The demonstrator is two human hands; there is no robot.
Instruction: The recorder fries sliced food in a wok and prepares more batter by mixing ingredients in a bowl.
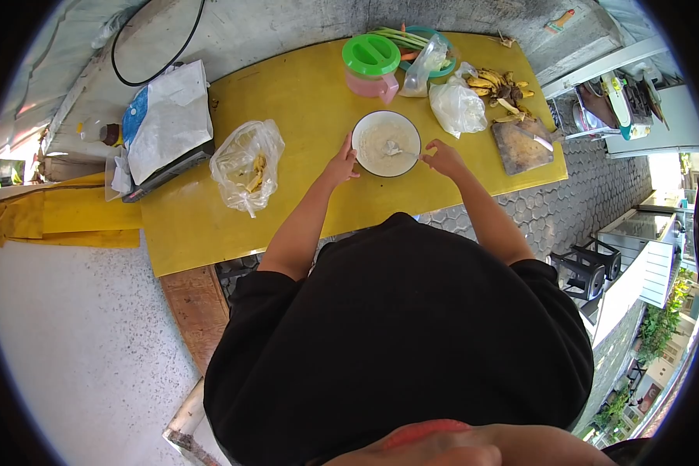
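Note:
A white enamel bowl (pixel 387 174) with a dark rim stands on the yellow table (pixel 309 175) in front of me. Inside it lies a pale, floury mixture (pixel 376 140). My left hand (pixel 342 164) grips the bowl's left side, with the fingers spread along the rim. At the opposite side, my right hand (pixel 444 159) pinches the end of a metal spoon (pixel 406 153). The spoon's head rests in the mixture and has some of the pale stuff on it.
Left of the bowl sits a clear plastic bag (pixel 233 169) with banana peels (pixel 257 175). Behind stand a pink pitcher with green lid (pixel 371 55) and a vegetable basket (pixel 442 71). On the right are a white bag (pixel 457 108), bananas (pixel 492 81) and a knife (pixel 537 140) on a cutting board (pixel 515 154).

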